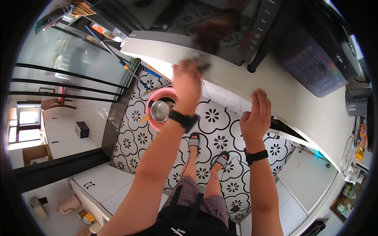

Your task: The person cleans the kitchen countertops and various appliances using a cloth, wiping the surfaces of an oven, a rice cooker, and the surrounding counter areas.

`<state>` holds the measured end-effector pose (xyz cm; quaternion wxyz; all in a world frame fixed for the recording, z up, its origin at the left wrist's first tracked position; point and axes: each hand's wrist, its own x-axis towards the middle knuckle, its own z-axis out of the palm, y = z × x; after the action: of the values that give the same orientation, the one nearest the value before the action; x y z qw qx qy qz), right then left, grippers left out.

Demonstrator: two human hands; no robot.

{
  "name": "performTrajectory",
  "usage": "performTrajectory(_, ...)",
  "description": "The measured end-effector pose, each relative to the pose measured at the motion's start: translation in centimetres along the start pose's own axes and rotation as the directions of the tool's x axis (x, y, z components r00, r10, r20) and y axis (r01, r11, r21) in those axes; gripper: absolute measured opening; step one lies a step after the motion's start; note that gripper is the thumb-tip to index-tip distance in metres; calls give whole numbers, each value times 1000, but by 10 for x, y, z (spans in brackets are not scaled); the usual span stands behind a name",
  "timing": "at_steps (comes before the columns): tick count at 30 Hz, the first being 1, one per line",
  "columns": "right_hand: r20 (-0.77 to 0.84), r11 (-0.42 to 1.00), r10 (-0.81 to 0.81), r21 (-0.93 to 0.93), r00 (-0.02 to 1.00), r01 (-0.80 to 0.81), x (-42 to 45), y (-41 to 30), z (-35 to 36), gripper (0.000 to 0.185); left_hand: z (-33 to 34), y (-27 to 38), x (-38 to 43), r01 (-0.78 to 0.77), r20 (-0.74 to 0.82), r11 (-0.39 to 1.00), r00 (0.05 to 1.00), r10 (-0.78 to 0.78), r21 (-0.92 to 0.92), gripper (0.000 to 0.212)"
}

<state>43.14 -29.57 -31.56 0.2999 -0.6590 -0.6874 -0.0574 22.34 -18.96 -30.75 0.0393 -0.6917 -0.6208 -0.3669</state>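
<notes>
My left hand [189, 75] is blurred at the edge of the white countertop [230, 69], in front of a black glass-fronted microwave oven [177, 22]. Its fingers are closed on a dark greyish cloth-like item [200, 62], too blurred to name surely. My right hand [257, 116] rests with its fingers straight and together against the front edge of the same countertop, holding nothing visible. Black bands circle both wrists.
On the floor left of my feet stands a pink basin [151, 98] with a small metal saucepan [159, 111] in it. A long-handled mop [125, 66] leans beyond. A dark appliance [313, 62] with a button panel stands at the right of the countertop.
</notes>
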Motion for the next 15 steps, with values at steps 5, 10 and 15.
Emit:
performTrajectory(5,-101,998,-37,45,994,42,3,1,7,50,17,98,-64,-124,131,909,973,190,-398,27)
performTrajectory(10,-25,991,-78,-113,997,75,2,0,1,54,11,70,-62,1,83,930,996,32,-368,33)
performTrajectory(15,-57,989,-87,-127,995,79,0,0,5,56,-3,-56,-1,136,-223,990,964,-141,-39,34)
